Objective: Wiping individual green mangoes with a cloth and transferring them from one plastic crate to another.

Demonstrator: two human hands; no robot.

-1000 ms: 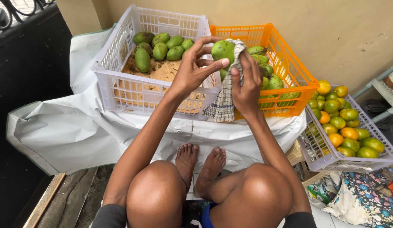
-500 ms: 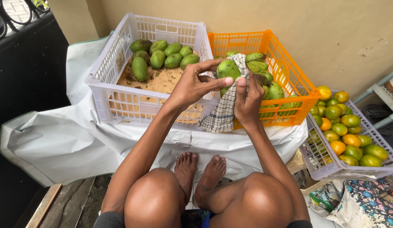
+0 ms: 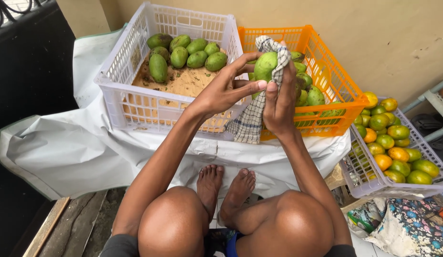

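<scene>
**Mango held up in cloth, both hands on it**

From my feed, head cam looking down: person sits w/ knees up, bare feet on a white sheet (image 3: 64,152) that runs under the crates.

Left hand (image 3: 226,90) is raised over the gap btwn the two crates, fingers curled round the left side of a green mango (image 3: 265,65), fingertips touching the fruit and thumb stretched toward the other hand. So it's closed on the mango, not spread. Right hand (image 3: 278,102) sits just right of it, bunched tight on a checked cloth (image 3: 252,121); the cloth wraps up over the top and right of the mango and its loose end hangs down below both hands, in front of the crate walls. Right fingers press the cloth against the fruit; I can't tell how much of the mango's far side is covered.

Mango itself is up in the air, in front of the near-left corner of the orange crate (image 3: 345,102), which holds more green mangoes. White crate (image 3: 126,93) to the left has a row of green mangoes along its far side on a brownish liner. Far right, apart from the hands, a smaller pale basket (image 3: 369,183) of green and orange citrus. Patterned fabric lies at bottom right.
</scene>
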